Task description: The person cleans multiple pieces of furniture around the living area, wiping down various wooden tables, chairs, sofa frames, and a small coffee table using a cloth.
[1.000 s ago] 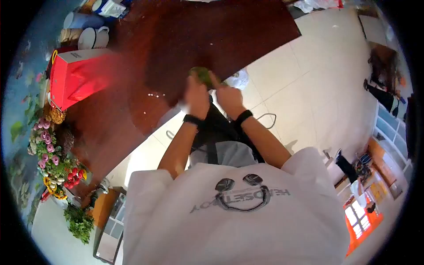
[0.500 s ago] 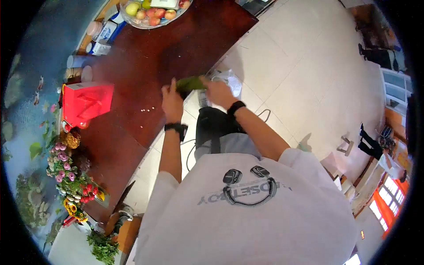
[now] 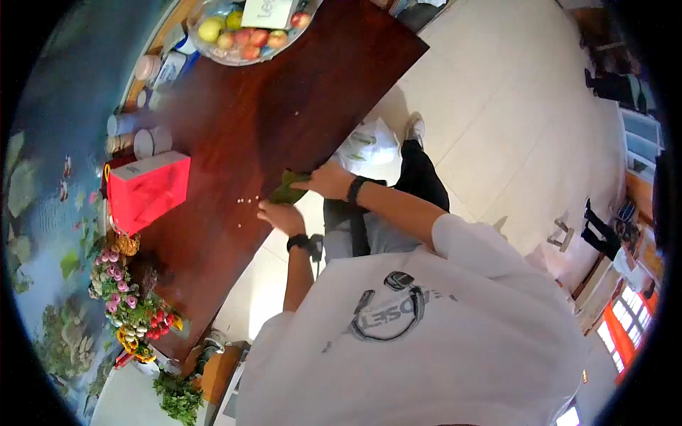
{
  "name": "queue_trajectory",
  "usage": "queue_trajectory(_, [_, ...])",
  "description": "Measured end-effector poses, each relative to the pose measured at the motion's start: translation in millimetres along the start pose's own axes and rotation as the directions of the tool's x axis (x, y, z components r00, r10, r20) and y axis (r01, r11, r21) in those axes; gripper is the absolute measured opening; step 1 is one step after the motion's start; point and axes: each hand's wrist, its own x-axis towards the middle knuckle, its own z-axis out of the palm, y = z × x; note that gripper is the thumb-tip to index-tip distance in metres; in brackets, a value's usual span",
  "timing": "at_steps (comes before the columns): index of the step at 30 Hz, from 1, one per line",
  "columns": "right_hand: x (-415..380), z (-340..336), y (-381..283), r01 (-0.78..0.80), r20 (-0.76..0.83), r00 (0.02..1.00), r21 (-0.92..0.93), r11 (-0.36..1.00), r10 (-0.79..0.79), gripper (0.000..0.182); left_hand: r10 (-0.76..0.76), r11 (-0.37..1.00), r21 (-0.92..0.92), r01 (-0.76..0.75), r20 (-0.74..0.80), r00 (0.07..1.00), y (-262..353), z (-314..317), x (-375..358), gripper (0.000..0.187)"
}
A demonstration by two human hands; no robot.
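A limp, dark green piece like a cloth [image 3: 286, 189] is bunched at the edge of the dark red-brown table [image 3: 234, 142]. My right hand [image 3: 330, 180] pinches its right side, with fingers closed. My left hand [image 3: 285, 219] is at its lower edge, fingers curled against it and thumb side toward the tabletop. Several small white bits [image 3: 245, 201] lie on the wood just left of my left fingertips. What the cloth covers underneath is hidden.
A red box [image 3: 150, 193] stands at the left, by artificial-looking flowers [image 3: 121, 287]. A fruit tray [image 3: 249, 58] sits at the far end, with jars [image 3: 145, 67] along the wall side. Beyond the table edge, a plastic bag [image 3: 369, 144] hangs near my leg.
Both hands have moved nearer my body with the green cloth, which was stretched between them and is now bunched. My left hand is lower, beside the white bits. A leg has come into view.
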Motion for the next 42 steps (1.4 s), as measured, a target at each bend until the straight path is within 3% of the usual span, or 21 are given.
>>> queue_trajectory(1, [-10.7,-8.8,21.6,0.002,0.000,1.000,-0.003,1.000,-0.002,0.052,0.087,0.991,0.103,-0.088,0.022,0.996,28.3,15.3,0.2,0.029])
queue_trajectory(3, [-33.4,-22.7,65.6,-0.177,0.025,0.984,-0.037,0.983,0.178,0.055,0.204,0.901,0.356,-0.248,0.157,0.966,97.9,37.2,-4.9,0.030])
queue_trajectory(5, [-64.3,-31.5,124.5,-0.251,-0.098,0.964,-0.007,0.968,0.249,0.058,0.242,0.954,0.149,-0.261,0.138,0.961,183.0,55.2,-12.7,0.026])
queue_trajectory(7, [-95.5,-57.6,181.5,-0.370,-0.129,0.923,-0.046,0.928,0.362,0.060,0.252,0.946,0.185,-0.266,0.096,0.963,255.5,96.4,-16.1,0.022])
queue_trajectory(10, [-132.2,-92.1,263.5,-0.505,-0.212,0.850,-0.066,0.861,0.482,0.064,0.466,0.876,0.142,-0.460,-0.008,0.885,353.8,147.9,-25.0,0.016])
queue_trajectory(13, [-154.7,-117.0,317.4,-0.546,-0.274,0.812,-0.042,0.837,0.516,0.066,0.566,0.822,0.123,-0.556,-0.072,0.822,420.8,186.4,-28.4,0.016])
queue_trajectory(15, [-160.8,-130.1,335.6,-0.605,-0.208,0.784,-0.052,0.794,0.584,0.066,0.599,0.800,0.104,-0.590,-0.100,0.795,440.9,192.0,-30.3,0.015])
queue_trajectory(17, [-160.0,-119.0,345.6,-0.544,-0.243,0.816,-0.016,0.839,0.525,0.067,0.608,0.791,0.100,-0.603,-0.024,0.794,443.7,187.1,-27.5,0.018])
queue_trajectory(20, [-149.1,-114.0,322.1,-0.620,-0.178,0.756,0.114,0.776,0.630,0.073,0.649,0.761,0.028,-0.648,-0.019,0.761,419.0,176.1,-18.5,0.019])
queue_trajectory(23, [-132.9,-87.0,286.6,-0.569,-0.193,0.788,0.135,0.811,0.584,0.075,0.563,0.824,0.041,-0.564,0.042,0.825,377.8,144.9,-14.3,0.021])
queue_trajectory(25, [-118.6,-85.5,245.7,-0.526,-0.115,0.833,0.139,0.839,0.542,0.076,0.548,0.836,0.014,-0.548,-0.016,0.836,332.4,125.7,-8.8,0.023])
queue_trajectory(28, [-93.9,-70.5,178.4,-0.391,-0.082,0.911,0.144,0.909,0.405,0.078,0.448,0.894,0.015,-0.449,0.018,0.894,248.7,88.5,-4.9,0.029])
queue_trajectory(31, [-64.7,-40.9,112.1,-0.264,0.029,0.964,0.165,0.950,0.263,0.079,0.376,0.927,0.010,-0.376,-0.074,0.924,154.9,45.3,-5.8,0.022])
queue_trajectory(35, [-19.6,-11.3,22.8,-0.174,0.220,0.967,0.214,0.961,0.126,0.080,0.232,0.972,-0.013,-0.235,-0.102,0.967,30.9,3.1,-7.4,0.023])
queue_trajectory(36, [-9.5,-3.3,1.7,-0.140,0.207,0.974,0.222,0.965,0.094,0.079,0.184,0.983,-0.011,-0.185,-0.059,0.981,6.9,-11.9,-5.1,0.023])
queue_trajectory(37, [-1.8,1.1,-17.3,-0.105,0.194,0.979,0.232,0.967,0.059,0.079,0.132,0.991,-0.003,-0.132,-0.017,0.991,-10.3,-27.1,-6.4,0.023])
queue_trajectory(40, [19.7,5.8,-61.1,-0.107,0.323,0.946,0.283,0.953,0.010,0.076,0.085,0.996,0.028,-0.084,-0.071,0.994,-56.0,-53.6,-7.3,0.021])
queue_trajectory(42, [24.7,7.7,-75.3,-0.061,0.326,0.945,0.267,0.962,-0.031,0.075,0.044,0.999,-0.026,-0.047,-0.121,0.992,-74.0,-60.7,-2.9,0.022])
